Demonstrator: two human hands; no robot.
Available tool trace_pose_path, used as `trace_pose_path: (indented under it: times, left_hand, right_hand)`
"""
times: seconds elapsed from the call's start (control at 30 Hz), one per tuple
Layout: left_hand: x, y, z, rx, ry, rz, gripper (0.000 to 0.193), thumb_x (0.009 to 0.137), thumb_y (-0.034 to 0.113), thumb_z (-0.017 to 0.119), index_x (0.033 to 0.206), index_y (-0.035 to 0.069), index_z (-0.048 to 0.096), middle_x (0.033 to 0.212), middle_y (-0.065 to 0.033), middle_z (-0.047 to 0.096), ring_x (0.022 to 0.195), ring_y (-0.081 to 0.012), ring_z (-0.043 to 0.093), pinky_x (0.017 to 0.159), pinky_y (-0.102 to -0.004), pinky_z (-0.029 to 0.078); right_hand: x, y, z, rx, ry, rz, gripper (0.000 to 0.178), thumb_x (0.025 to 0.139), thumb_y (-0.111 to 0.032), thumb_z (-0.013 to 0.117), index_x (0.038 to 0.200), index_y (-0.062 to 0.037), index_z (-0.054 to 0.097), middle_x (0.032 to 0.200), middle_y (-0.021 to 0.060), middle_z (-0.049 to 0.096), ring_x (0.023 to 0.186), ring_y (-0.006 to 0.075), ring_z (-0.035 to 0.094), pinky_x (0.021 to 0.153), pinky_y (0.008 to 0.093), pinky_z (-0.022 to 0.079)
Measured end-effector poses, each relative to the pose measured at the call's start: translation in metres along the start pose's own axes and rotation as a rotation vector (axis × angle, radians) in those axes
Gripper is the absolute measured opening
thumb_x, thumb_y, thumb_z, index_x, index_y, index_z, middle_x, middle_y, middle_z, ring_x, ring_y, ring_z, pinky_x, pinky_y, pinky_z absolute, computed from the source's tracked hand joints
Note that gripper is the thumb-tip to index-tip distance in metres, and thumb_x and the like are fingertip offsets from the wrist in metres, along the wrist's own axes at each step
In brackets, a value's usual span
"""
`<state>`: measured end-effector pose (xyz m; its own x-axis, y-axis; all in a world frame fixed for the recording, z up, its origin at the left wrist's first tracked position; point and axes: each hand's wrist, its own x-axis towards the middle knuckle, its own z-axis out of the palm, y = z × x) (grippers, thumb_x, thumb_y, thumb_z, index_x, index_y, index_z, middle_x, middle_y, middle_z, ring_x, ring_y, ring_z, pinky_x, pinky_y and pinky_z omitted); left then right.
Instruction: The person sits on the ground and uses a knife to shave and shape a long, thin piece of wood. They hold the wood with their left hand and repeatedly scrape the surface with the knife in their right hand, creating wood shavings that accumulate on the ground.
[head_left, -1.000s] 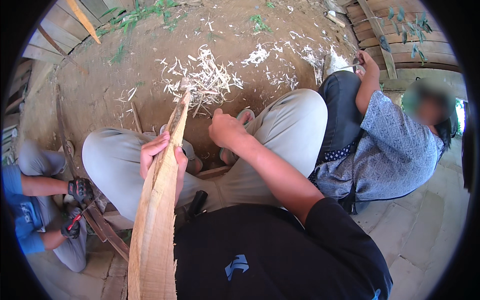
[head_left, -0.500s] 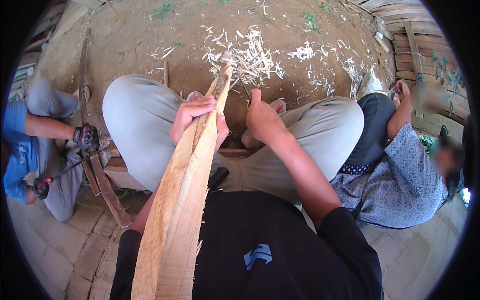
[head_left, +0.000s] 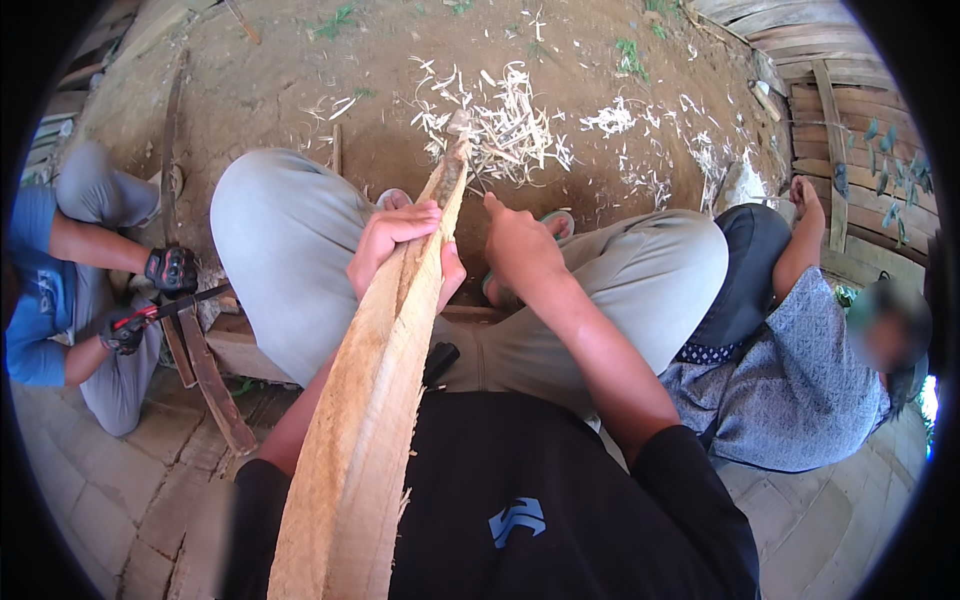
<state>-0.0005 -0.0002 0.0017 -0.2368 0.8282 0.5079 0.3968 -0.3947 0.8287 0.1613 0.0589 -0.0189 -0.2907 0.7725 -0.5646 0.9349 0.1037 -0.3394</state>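
I'm apparently whittling: my left hand (head_left: 405, 245) is gripping the tapered timber (head_left: 365, 420); my right hand (head_left: 522, 250), beside it, is clenching a likely knife (head_left: 478, 184). Another stroke calls for bracing.

The ground (head_left: 270, 95) is brown dirt. Wood curls (head_left: 515, 128) lie in a messy pile just past the right fingers (head_left: 493, 207). More lie scattered to the fingers' right.
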Motion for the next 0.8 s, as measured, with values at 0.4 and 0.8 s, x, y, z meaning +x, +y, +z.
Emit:
trace_pose_path:
  times: [0.4,0.8]
  left_hand:
    - [-0.003,0.000,0.000,-0.033,0.012,-0.042,0.028,0.075,-0.001,0.076,0.098,-0.002,0.059,0.098,-0.0170,0.069,0.096,-0.0259,0.072,0.089,-0.0345,0.056]
    - [-0.006,0.007,-0.004,-0.133,-0.065,-0.135,0.031,0.084,-0.006,0.071,0.108,0.000,0.053,0.113,-0.0174,0.068,0.113,-0.0263,0.066,0.102,-0.0400,0.050]
  right_hand:
    - [0.005,-0.023,0.007,-0.129,0.025,0.019,0.062,0.087,-0.004,0.062,0.145,0.0075,0.044,0.098,0.0274,0.072,0.094,0.0410,0.072,0.085,0.0459,0.058]
    - [0.036,-0.028,0.026,-0.180,0.128,-0.001,0.049,0.086,-0.010,0.070,0.127,0.0123,0.054,0.094,0.0232,0.073,0.089,0.0325,0.075,0.072,0.0379,0.062]
